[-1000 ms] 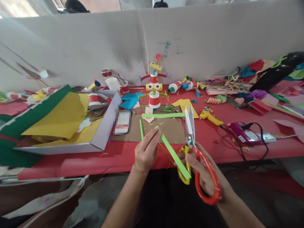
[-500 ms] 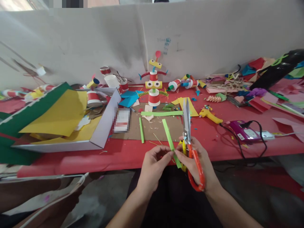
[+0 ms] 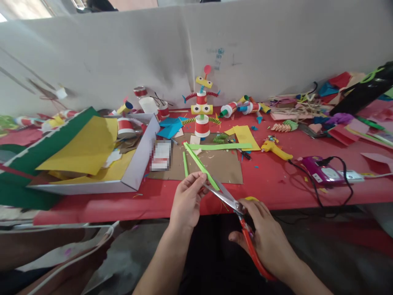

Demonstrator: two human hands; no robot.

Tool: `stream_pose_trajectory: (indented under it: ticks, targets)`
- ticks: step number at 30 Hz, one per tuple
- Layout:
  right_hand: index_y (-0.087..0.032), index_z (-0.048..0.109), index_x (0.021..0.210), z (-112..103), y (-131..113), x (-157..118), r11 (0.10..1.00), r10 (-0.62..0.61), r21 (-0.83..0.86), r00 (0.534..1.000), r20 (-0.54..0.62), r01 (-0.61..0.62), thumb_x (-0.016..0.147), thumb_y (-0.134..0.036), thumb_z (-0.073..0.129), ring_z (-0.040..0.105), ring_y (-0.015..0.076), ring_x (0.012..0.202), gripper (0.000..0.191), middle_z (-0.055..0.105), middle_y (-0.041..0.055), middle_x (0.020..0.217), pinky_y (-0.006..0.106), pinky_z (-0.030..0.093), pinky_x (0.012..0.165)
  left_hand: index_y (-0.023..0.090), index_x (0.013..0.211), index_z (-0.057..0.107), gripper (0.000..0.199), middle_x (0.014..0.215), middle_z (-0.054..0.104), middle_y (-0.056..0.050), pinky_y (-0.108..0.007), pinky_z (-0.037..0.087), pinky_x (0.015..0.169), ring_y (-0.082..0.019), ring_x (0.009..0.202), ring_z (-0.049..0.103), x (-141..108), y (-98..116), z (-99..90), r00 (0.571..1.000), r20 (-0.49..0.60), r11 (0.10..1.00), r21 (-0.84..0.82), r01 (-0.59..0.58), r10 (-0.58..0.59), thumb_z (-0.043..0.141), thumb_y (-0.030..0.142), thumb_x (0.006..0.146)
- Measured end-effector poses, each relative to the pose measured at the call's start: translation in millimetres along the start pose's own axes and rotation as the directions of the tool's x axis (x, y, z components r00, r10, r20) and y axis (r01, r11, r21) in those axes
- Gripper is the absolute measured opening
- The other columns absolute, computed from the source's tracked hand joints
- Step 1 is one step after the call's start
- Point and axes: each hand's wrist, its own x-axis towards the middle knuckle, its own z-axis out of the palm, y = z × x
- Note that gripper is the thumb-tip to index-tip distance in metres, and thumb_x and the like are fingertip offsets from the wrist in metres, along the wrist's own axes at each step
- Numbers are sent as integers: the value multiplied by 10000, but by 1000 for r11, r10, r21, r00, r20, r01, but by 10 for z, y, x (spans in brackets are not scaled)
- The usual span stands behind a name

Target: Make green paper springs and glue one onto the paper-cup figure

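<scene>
Between thumb and fingers, my left hand pinches a light green paper strip that slants over the cardboard sheet. My right hand is wrapped round the handles of the scissors, which have one red and one yellow loop. Their blades are parted and point left, close to the strip near my left fingers. Two more green strips lie on the cardboard: a long one across its back and a short one at the left.
A paper-cup figure stands behind the cardboard. At the left is an open box with yellow paper. A yellow glue gun, a purple device and black cables lie right. A person's legs show lower left.
My right hand has let go of the strip and swung the scissors from upright to pointing left, their blades now open. My left hand has moved slightly left, holding the strip.
</scene>
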Motion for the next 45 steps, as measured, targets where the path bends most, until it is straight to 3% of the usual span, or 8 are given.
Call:
stream_pose_trajectory:
  ticks: [16,24,38,45]
  targets:
    - [-237,486,1142,21,-25,51,999,33,33,999,7,-33,777,-439,612,580,198,791,435,571,56,918,322,488,697,127,753,636,116,715,619,6,-190,498,651,-73,652,598,-17,23,-12,999,-38,998,-46,-40,39,699,213,708]
    - [-240,461,1164,4,-36,36,999,39,-29,999,18,-39,764,-509,590,585,226,848,498,577,67,947,340,493,690,132,766,642,107,719,614,6,-179,491,625,-70,646,594,-17,-1,-16,994,-79,993,-82,-80,74,696,205,709]
    - [-247,453,1153,-16,-35,70,999,-8,-52,1000,19,9,743,-495,622,579,235,901,508,575,71,1007,371,492,742,136,758,640,138,720,623,3,-174,481,605,-71,639,594,-35,20,-25,987,-142,990,-102,-96,81,724,206,674]
    - [-247,476,1145,-15,-38,68,999,25,-46,999,22,-24,741,-505,618,589,233,883,500,582,72,1018,373,497,728,139,761,644,150,733,640,2,-180,479,623,-75,656,603,-33,13,-24,983,-163,990,-102,-97,80,727,223,669]
